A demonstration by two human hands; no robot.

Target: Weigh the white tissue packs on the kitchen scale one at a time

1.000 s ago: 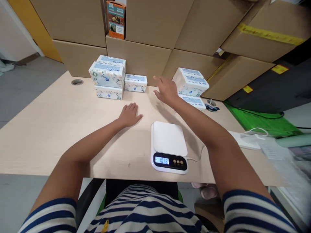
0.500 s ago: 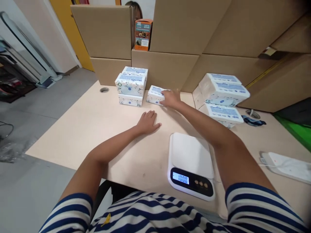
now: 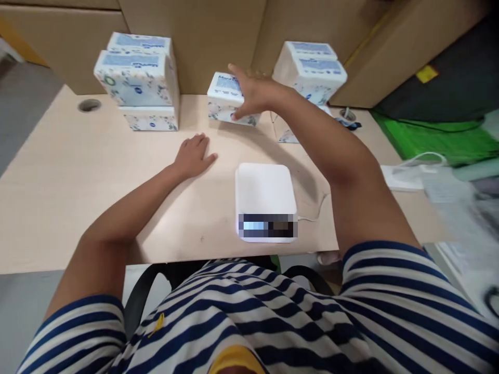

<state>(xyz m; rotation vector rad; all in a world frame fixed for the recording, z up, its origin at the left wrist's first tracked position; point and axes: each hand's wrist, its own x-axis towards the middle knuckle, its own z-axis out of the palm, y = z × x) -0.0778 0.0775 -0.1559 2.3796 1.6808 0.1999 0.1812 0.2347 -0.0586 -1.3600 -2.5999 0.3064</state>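
Observation:
My right hand (image 3: 255, 93) grips a white and blue tissue pack (image 3: 222, 98) from its right side, thumb on the front face and fingers over the top. The pack looks slightly raised off the table, with a shadow below it. My left hand (image 3: 194, 156) lies flat on the table, fingers apart, holding nothing. Nearer to me, between my arms, sits a white digital scale (image 3: 265, 189) with a bare platform; its display is blurred out. One stack of tissue packs (image 3: 134, 78) stands to the left. Another stack of tissue packs (image 3: 317, 75) is at the right, partly hidden by my right arm.
Cardboard boxes (image 3: 195, 36) wall off the back of the table (image 3: 58, 208). A round cable hole (image 3: 89, 105) is at the left rear. On the right are a white power strip (image 3: 401, 176) with a cable and a green surface (image 3: 413, 135). A thin cord runs from the scale.
My view has tilted down and shifted right. The tissue pack in my right hand has come away from the left stack and appears lifted. My left hand still rests on the table.

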